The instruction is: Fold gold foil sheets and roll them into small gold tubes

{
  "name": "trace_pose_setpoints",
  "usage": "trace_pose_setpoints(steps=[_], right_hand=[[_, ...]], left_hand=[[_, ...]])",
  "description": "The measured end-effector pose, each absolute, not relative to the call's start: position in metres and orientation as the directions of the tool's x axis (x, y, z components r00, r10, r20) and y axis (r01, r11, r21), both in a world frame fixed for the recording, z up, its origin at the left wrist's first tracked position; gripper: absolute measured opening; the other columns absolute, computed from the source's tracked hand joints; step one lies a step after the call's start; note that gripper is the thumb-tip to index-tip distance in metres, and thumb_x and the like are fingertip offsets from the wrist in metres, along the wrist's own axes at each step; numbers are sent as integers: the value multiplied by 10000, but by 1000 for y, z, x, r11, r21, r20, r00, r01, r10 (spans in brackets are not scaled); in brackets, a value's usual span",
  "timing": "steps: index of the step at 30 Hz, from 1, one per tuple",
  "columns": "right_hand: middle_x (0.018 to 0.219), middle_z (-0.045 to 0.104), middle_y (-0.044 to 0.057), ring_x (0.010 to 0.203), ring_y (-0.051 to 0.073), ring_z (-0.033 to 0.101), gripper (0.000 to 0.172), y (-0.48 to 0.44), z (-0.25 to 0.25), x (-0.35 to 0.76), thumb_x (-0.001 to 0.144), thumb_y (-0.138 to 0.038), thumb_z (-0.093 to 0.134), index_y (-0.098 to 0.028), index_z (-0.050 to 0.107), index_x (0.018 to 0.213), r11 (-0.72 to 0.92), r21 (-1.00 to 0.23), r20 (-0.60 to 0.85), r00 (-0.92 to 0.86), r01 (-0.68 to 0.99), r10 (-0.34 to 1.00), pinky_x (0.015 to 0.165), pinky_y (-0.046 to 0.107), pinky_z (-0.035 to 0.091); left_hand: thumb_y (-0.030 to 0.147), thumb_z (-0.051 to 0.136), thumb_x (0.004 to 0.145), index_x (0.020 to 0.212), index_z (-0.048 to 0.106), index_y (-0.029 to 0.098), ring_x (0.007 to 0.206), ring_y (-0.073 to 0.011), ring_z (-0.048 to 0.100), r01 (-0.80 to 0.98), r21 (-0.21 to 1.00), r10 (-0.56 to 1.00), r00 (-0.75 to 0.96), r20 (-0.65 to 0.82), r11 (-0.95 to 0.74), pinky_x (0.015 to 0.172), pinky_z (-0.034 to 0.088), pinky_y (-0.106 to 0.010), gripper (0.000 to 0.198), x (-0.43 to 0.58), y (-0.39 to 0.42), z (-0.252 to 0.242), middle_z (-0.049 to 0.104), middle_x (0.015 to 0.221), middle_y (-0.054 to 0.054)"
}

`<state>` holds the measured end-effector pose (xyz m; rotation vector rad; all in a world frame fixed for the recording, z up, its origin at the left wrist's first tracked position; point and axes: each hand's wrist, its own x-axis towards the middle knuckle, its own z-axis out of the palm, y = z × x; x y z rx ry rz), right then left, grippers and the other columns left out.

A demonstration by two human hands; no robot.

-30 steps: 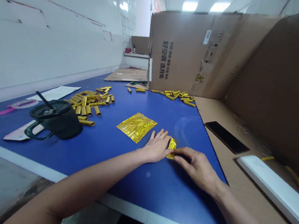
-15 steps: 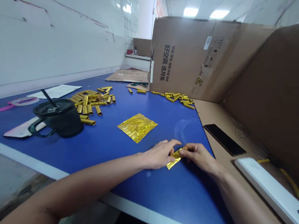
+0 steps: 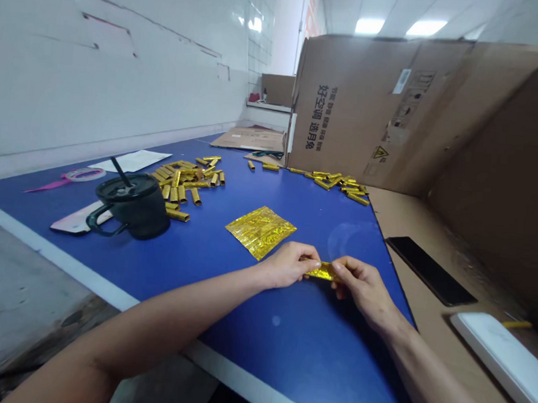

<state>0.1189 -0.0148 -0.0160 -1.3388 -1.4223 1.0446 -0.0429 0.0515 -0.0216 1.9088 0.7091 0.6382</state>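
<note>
Between my two hands is a narrow folded strip of gold foil paper [image 3: 324,271], held roughly level just over the blue table. My left hand [image 3: 292,264] pinches its left end between thumb and fingers. On the right end, the thumb and fingers of my right hand [image 3: 360,283] are closed. The fingers cover both ends of the strip. A square of gold foil paper [image 3: 261,231] lies flat on the table, just beyond my left hand. Farther left, a pile of folded gold paper pieces [image 3: 184,180] rests behind the mug.
A dark lidded mug with a straw [image 3: 133,204] stands at left, by a phone [image 3: 81,218] and a tape roll [image 3: 84,175]. More gold pieces [image 3: 339,183] lie before the large cardboard box [image 3: 358,109]. A black phone [image 3: 430,269] and white case [image 3: 507,359] are at right.
Both hands have lifted and turned the gold strip from slanted to nearly level. My left hand's fingers, spread over it before, now pinch its end. The camera view has shifted left.
</note>
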Motion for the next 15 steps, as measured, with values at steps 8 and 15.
trace_pose_setpoints(steps=[8, 15], right_hand=[[420, 472, -36, 359, 70, 385, 402, -20, -21, 118, 756, -487, 488, -173, 472, 504, 4, -950, 23, 59, 311, 998, 392, 203, 282], [432, 442, -45, 373, 75, 358, 348, -24, -21, 112, 748, -465, 508, -174, 517, 557, 63, -938, 131, 182, 341, 974, 378, 208, 249]], left_hand=[[210, 435, 790, 718, 576, 161, 590, -91, 466, 305, 740, 682, 679, 273, -599, 553, 352, -194, 166, -45, 38, -13, 519, 606, 27], [339, 445, 784, 788, 484, 158, 353, -63, 412, 219, 955, 774, 633, 16, -200, 373, 303, -176, 185, -40, 40, -22, 498, 512, 51]])
